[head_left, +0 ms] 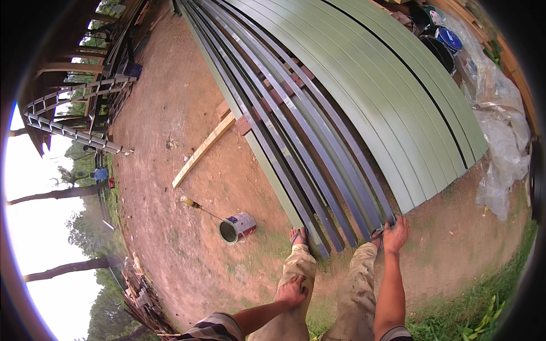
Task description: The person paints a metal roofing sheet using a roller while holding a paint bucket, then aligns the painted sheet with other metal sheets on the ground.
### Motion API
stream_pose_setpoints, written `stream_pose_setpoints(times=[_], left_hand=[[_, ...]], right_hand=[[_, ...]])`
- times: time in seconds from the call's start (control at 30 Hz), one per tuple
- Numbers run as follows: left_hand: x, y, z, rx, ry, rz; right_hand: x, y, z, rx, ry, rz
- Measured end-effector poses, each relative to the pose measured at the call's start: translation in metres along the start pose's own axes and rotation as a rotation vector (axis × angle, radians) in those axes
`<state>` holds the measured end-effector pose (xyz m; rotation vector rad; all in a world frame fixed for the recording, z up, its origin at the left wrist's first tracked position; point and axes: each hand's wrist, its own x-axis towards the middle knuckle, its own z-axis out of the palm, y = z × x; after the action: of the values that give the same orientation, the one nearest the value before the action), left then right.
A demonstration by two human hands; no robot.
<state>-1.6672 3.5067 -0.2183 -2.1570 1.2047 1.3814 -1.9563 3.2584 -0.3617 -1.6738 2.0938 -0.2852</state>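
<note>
While the left hand (292, 291) rests flat and empty on the left knee, the right hand (396, 234) grips the near end of a grey-painted plank (318, 119); a paint can (238, 227) lies left of both hands.

Long grey metal bar (318, 142) lay flat w/ others on wooden supports, running from far left to near right beside green-painted ones. Its near end was gripped at right, just by person's foot.
</note>
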Motion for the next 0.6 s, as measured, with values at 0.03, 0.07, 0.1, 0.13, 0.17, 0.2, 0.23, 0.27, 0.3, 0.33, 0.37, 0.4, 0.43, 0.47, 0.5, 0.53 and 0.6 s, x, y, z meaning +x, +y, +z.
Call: stream_pose_setpoints(times=[0.03,0.07,0.1,0.13,0.17,0.2,0.23,0.27,0.3,0.33,0.37,0.4,0.43,0.47,0.5,0.53,0.6], left_hand=[[0.001,-0.001,0.003,-0.009,-0.005,-0.009],[0.005,-0.002,0.006,-0.021,-0.017,-0.018],[0.007,-0.002,0.010,-0.033,-0.033,-0.027],[0.008,0.000,0.010,-0.046,-0.028,-0.008],[0.006,-0.004,0.017,-0.056,-0.007,0.009],[0.008,-0.006,0.022,-0.066,0.021,0.028],[0.010,-0.003,0.021,-0.061,0.017,0.034],[0.011,0.000,0.018,-0.054,0.011,0.036],[0.010,0.003,0.017,-0.050,0.005,0.037],[0.009,0.003,0.016,-0.040,-0.001,0.026],[0.010,0.002,0.016,-0.031,-0.003,0.013],[0.010,0.002,0.018,-0.023,-0.005,-0.001],[0.011,0.001,0.016,-0.022,0.013,0.030],[0.010,0.001,0.017,-0.017,0.007,0.018],[0.008,0.002,0.019,-0.012,0.001,0.006],[0.009,0.006,0.016,-0.003,-0.002,0.003],[0.014,0.010,0.011,-0.006,-0.021,-0.004]], right_hand=[[0.001,0.001,-0.003,-0.015,0.002,-0.019],[0.003,0.002,-0.005,-0.038,0.000,-0.037],[0.005,0.001,-0.007,-0.032,-0.014,-0.059],[0.007,0.003,-0.010,-0.028,-0.027,-0.080],[0.007,0.006,-0.009,-0.032,-0.033,-0.095],[0.009,0.008,-0.009,-0.032,-0.034,-0.112],[0.012,0.008,-0.011,-0.040,-0.053,-0.107],[0.012,0.009,-0.012,-0.045,-0.076,-0.101],[0.009,0.010,-0.014,-0.045,-0.075,-0.098],[0.009,0.009,-0.014,-0.039,-0.069,-0.101],[0.009,0.007,-0.015,-0.031,-0.064,-0.109],[0.010,0.006,-0.017,0.018,-0.071,-0.081],[0.009,0.002,-0.021,0.071,-0.079,-0.053],[0.009,0.002,-0.024,0.123,-0.088,-0.027],[0.007,0.020,-0.015,0.300,-0.121,0.050],[0.006,0.034,-0.009,0.469,-0.075,0.238],[0.004,0.056,0.000,0.807,0.021,0.607]])
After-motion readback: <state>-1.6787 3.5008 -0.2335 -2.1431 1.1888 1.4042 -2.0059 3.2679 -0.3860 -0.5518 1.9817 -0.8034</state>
